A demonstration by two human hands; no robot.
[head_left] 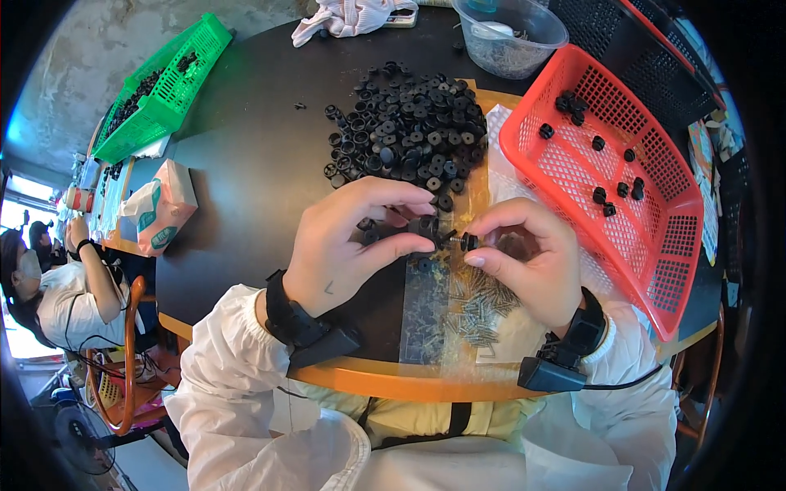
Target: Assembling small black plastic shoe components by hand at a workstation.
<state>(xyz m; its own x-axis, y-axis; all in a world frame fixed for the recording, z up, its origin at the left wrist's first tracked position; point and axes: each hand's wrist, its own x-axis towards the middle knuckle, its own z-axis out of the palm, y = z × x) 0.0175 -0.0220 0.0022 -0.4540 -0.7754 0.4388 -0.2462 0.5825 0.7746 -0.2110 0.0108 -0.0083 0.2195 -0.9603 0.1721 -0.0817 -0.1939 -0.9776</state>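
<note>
Over the near part of the table, my left hand [340, 233] is closed, with a black round plastic part [424, 227] between thumb and fingers. Facing it, my right hand [532, 258] pinches a small black round piece [469, 242] by the fingertips. A thin metal piece, a spring or a screw, shows in the narrow gap between the two parts; whether they touch I cannot tell. Just beyond my hands lies a heap of black plastic parts [409, 123], some ring-shaped and some disc-like. Below my right hand is a pile of small metal springs or screws [479, 315] on clear plastic.
A red basket [524, 151] with several black assembled pieces stands at the right. A clear tub [512, 53] is at the back, near a pink cloth [352, 18]. Left are a tissue pack [168, 209] and a green basket [168, 102]. Another person [78, 286] sits far left.
</note>
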